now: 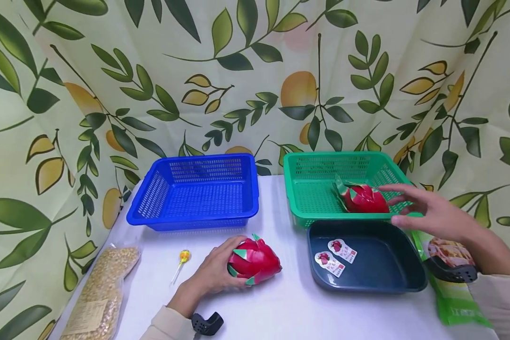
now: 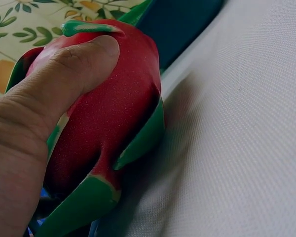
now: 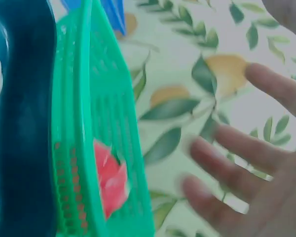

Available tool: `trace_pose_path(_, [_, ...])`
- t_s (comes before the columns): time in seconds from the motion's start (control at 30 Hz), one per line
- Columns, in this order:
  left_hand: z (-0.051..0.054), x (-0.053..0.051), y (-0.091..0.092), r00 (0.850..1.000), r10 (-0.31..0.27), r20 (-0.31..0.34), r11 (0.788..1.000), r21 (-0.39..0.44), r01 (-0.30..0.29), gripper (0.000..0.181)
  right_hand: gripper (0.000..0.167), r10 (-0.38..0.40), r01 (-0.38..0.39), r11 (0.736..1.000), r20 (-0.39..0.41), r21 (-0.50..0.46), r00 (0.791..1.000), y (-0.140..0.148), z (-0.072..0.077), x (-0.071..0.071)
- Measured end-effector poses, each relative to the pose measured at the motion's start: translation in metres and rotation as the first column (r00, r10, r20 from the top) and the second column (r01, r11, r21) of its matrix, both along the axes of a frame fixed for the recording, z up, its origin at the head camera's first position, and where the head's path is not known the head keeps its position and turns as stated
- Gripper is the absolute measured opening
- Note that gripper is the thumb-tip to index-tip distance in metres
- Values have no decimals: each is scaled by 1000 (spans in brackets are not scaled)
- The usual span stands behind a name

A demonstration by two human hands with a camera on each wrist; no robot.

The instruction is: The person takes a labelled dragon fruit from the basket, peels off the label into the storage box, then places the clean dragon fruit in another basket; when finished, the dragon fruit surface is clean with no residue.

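My left hand (image 1: 218,268) grips a red dragon fruit (image 1: 257,261) with green scales, just over the white cloth. In the left wrist view the thumb (image 2: 79,66) lies across the fruit's red skin (image 2: 121,103). A second dragon fruit (image 1: 365,199) lies in the green basket (image 1: 314,189). My right hand (image 1: 429,210) hovers above that basket's right front corner, fingers spread and holding nothing. The right wrist view shows its blurred fingers apart from the basket and the fruit (image 3: 111,177) inside.
A dark blue tray (image 1: 378,264) with two fruit-printed labels (image 1: 335,257) stands before the green basket. The blue basket (image 1: 199,219) is at back left. A lollipop (image 1: 184,257) and a bag of corn kernels (image 1: 97,288) lie left; a green packet (image 1: 454,293) lies right.
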State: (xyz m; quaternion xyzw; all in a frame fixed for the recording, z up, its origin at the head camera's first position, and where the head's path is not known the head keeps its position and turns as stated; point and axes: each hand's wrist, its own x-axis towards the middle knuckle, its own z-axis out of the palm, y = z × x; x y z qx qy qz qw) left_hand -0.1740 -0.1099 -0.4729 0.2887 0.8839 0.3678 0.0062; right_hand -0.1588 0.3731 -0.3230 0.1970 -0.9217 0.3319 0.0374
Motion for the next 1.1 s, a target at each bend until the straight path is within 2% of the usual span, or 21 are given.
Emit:
trace_pose_path(0.1, [-1, 0, 2, 1000, -1, -8, 1000, 0, 1, 98, 62, -147, 146, 989, -62, -26, 987, 18, -10, -3])
trace_pose_path(0.17, [-1, 0, 4, 1000, 1, -5, 1000, -4, -1, 98, 58, -219, 215, 975, -64, -62, 974, 31, -18, -7])
trace_pose_path(0.23, [-1, 0, 5, 1000, 2, 6, 1000, -8, -2, 99, 56, -258, 255, 964, -41, -78, 965, 43, -26, -11])
trace_pose_path(0.37, [0, 1, 5, 1000, -1, 23, 999, -33, 2, 101, 59, -299, 299, 952, 9, -63, 954, 65, -48, -18])
trace_pose_path(0.5, [2, 2, 2, 1000, 11, 24, 999, -50, -10, 105, 64, -325, 324, 946, 69, 18, 943, 76, -65, -30])
trace_pose_path(0.6, [4, 3, 1, 999, 24, 42, 999, -28, -23, 103, 66, -327, 322, 945, 106, 66, 939, 78, -70, -37])
trace_pose_path(0.77, [12, 4, 3, 992, 46, 116, 998, 41, -51, 100, 70, -321, 305, 945, 168, 114, 932, 80, -73, -44])
trace_pose_path(0.87, [22, 6, 7, 989, 44, 142, 996, 67, -54, 99, 74, -330, 304, 941, 212, 148, 920, 81, -75, -45])
trace_pose_path(0.93, [33, 7, 12, 987, 34, 160, 995, 84, -48, 99, 75, -334, 304, 939, 223, 159, 916, 82, -76, -43])
trace_pose_path(1.0, [48, 7, 18, 985, 21, 170, 995, 97, -38, 99, 75, -332, 303, 941, 222, 154, 917, 83, -76, -42])
trace_pose_path(1.1, [76, 3, 27, 987, -20, 162, 993, 114, 1, 98, 74, -324, 299, 944, 222, 139, 920, 82, -76, -40])
